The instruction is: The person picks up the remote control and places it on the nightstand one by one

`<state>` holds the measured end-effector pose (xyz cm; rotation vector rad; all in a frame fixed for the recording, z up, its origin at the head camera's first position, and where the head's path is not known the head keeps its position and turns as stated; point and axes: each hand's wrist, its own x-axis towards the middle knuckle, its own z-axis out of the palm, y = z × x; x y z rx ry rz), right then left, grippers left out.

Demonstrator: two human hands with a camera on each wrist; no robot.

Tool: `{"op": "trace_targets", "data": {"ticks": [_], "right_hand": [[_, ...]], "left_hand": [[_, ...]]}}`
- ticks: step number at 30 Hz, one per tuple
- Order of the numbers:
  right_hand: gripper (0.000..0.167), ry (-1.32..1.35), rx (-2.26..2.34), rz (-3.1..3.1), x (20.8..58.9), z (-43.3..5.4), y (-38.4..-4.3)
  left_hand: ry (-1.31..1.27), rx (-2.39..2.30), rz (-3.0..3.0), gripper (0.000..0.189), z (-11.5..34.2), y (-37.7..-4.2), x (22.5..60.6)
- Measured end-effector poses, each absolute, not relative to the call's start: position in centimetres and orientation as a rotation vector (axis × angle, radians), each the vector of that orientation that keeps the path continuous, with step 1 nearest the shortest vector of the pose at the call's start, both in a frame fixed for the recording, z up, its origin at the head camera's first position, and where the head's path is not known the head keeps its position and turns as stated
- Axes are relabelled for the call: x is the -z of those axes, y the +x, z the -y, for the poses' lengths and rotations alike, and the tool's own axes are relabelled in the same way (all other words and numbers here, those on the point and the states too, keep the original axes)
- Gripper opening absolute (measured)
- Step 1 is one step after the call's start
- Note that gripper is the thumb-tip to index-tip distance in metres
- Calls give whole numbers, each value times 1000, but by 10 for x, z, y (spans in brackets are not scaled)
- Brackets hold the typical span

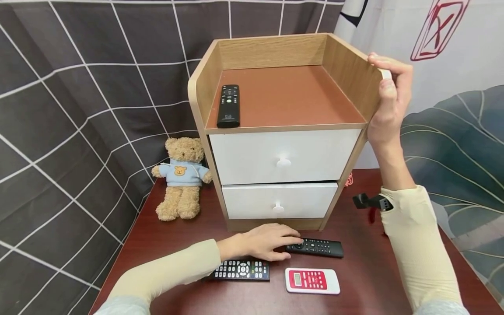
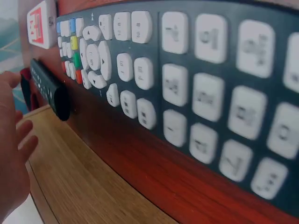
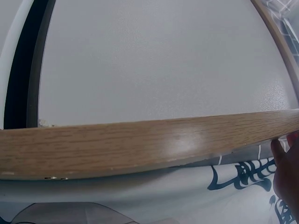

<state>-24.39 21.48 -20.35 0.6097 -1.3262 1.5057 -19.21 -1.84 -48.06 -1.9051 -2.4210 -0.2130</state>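
A small wooden cabinet [image 1: 271, 225] with two white drawer fronts stands on the dark red table. My right hand [image 1: 391, 100] grips the upper edge of its right side panel; in the right wrist view that hand [image 3: 287, 175] shows only at the right border. Low before the cabinet, my left hand [image 1: 267, 241] reaches to the left end of a slim black remote control [image 1: 323, 247], fingers loosely extended; whether they touch it I cannot tell. Under the left wrist lies a larger black remote [image 1: 242, 270] with white keys, which fills much of the left wrist view.
A white and red remote [image 1: 312, 280] lies nearer the front. Another black remote [image 1: 228, 107] rests on the cabinet's brown top. A teddy bear [image 1: 183, 177] in a blue sweater sits left of the cabinet. Behind hangs a dark gridded curtain [image 1: 98, 87].
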Motion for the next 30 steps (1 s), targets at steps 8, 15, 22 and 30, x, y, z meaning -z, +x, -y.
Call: {"op": "trace_targets", "data": {"ticks": [8,15,22,30], "right_hand": [[32,615,-1480,1340,203,-217,-243],[35,609,-1448,1375,206,-219,-243],[36,613,-1422,1398,208,-220,-243],[33,643,-1454,1354,207,-219,-243]], "left_hand": [[-1816,66,2569,63,-3,-194,492],[-1773,-124,2597,67,-19,-186,503],[-1691,-264,2517,62,-34,-179,508],[-1616,-218,2515,56,-40,-179,510]]}}
